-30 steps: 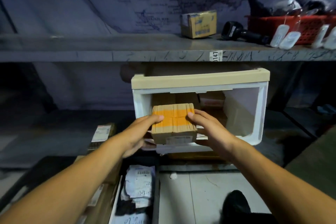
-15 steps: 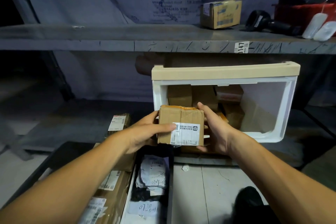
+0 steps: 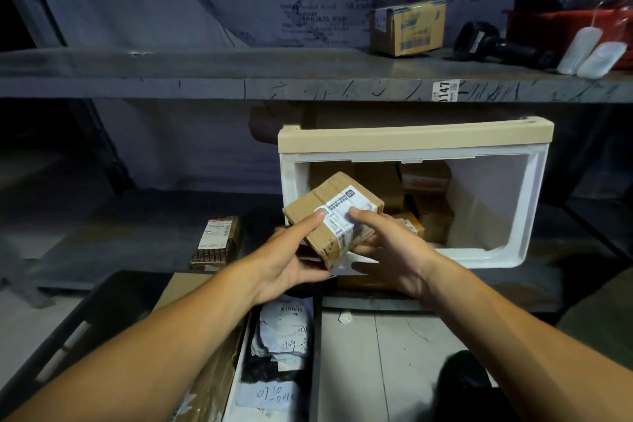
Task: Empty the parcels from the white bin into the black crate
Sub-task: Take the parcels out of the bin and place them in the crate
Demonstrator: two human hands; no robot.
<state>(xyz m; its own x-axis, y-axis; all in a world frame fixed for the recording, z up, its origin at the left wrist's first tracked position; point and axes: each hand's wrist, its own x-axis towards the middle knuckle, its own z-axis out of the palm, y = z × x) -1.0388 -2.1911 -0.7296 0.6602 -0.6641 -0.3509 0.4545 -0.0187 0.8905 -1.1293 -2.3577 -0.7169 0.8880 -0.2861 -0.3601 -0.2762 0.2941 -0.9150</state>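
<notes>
Cardboard parcel (image 3: 334,216), tilted with its white shipping label uppermost, is held between both hands just in front of the open white bin (image 3: 493,252). The left hand (image 3: 291,259) is curled under the parcel's near left edge, with the thumb pressed on top beside the label; the right hand (image 3: 385,243) is wrapped around the right side, fingers laid across the label. More brown parcels (image 3: 424,195) are seen stacked inside the bin, which lies on its side on the lower shelf (image 3: 137,233) under a beige rim. A small dark patterned parcel (image 3: 215,240) with a white label stands on that shelf, well to the left. Below the forearms, the black crate (image 3: 99,312) is seen with flat cardboard and labelled soft packets inside. On the upper shelf (image 3: 205,74), a taped yellow-and-blue carton (image 3: 409,27), a black handheld scanner (image 3: 493,44) and a red basket (image 3: 575,29) are lined up to the right.
</notes>
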